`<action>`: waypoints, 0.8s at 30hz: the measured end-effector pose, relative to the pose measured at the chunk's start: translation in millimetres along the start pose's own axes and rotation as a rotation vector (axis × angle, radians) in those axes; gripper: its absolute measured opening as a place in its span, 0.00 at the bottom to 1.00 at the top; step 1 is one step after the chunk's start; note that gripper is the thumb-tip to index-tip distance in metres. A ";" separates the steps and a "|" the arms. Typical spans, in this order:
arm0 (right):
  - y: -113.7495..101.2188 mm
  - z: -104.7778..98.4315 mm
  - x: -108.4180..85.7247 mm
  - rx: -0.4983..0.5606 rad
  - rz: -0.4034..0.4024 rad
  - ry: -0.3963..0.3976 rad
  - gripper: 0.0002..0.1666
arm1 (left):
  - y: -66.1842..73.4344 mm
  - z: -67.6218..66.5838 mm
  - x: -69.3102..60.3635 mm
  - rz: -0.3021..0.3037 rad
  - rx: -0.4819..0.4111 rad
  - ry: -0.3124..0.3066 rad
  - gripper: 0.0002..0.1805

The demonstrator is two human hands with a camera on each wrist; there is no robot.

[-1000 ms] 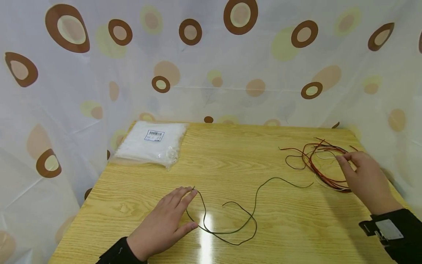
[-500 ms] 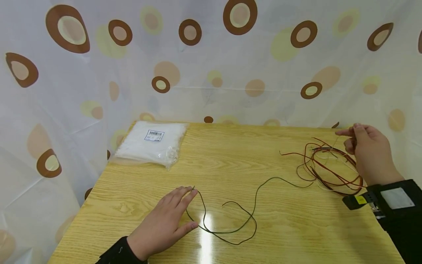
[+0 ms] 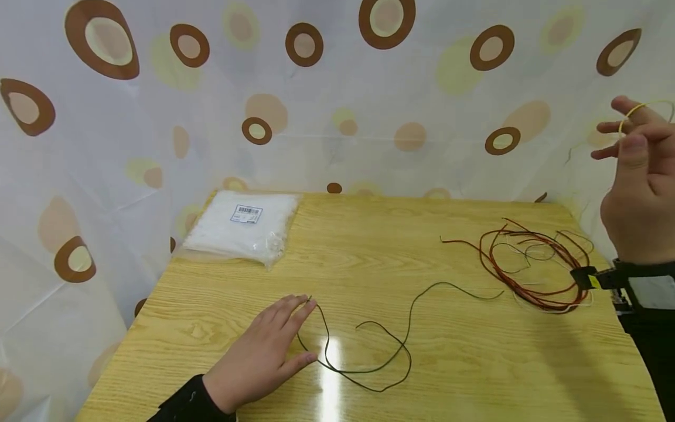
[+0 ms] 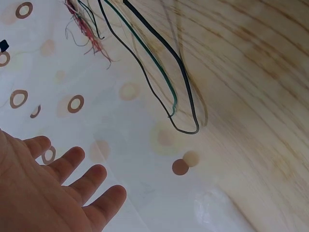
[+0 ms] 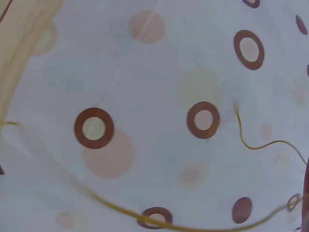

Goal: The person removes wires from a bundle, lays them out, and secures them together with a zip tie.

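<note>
Straight fingers of my left hand [image 3: 261, 351] lie at the left end of a dark green wire [image 3: 379, 390] that loops across the table. The head view does not settle whether they touch it; in the left wrist view the fingers [image 4: 104, 203] appear apart from the wire [image 4: 159, 36]. High at the right, my right hand [image 3: 643, 181] pinches a thin yellow wire [image 3: 635, 108] between thumb and finger. A stretch of this yellow wire [image 5: 159, 224] curves across the right wrist view, where the hand itself is barely visible.
A loose coil of red, dark and white wires [image 3: 508, 275] lies at the table's right side, below the raised hand. Toward the back left sits a clear plastic bag of white contents [image 3: 227, 234] with a barcode label. Patterned curtain [image 3: 327, 88] surrounds the wooden table [image 3: 369, 246].
My right hand has risen from the wire coil, up and to the right, drawing the yellow wire out of it. The coil has shifted slightly. My left hand stays in place.
</note>
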State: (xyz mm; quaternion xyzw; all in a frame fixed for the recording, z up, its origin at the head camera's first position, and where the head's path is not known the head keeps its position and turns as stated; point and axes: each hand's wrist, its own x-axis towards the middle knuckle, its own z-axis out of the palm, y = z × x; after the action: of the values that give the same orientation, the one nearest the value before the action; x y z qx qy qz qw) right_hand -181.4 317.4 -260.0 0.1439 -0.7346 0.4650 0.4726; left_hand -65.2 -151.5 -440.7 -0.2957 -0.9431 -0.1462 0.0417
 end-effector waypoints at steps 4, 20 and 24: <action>-18.4 9.8 -9.7 0.072 -0.014 -0.149 0.14 | 0.8 0.9 0.6 -0.001 0.002 0.007 0.42; -41.0 89.1 -117.6 -0.169 0.090 -1.106 0.09 | 0.9 0.1 0.2 -0.019 -0.005 0.002 0.43; -49.1 114.7 -154.2 -0.119 -0.213 -1.227 0.07 | 0.9 -0.7 -0.7 -0.028 -0.002 0.016 0.43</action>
State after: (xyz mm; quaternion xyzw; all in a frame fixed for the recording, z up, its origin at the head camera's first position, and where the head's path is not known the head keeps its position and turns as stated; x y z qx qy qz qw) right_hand -134.8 162.4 -374.7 0.4305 -0.8785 0.2063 0.0156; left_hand -64.1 -151.4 -440.0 -0.2815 -0.9466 -0.1501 0.0469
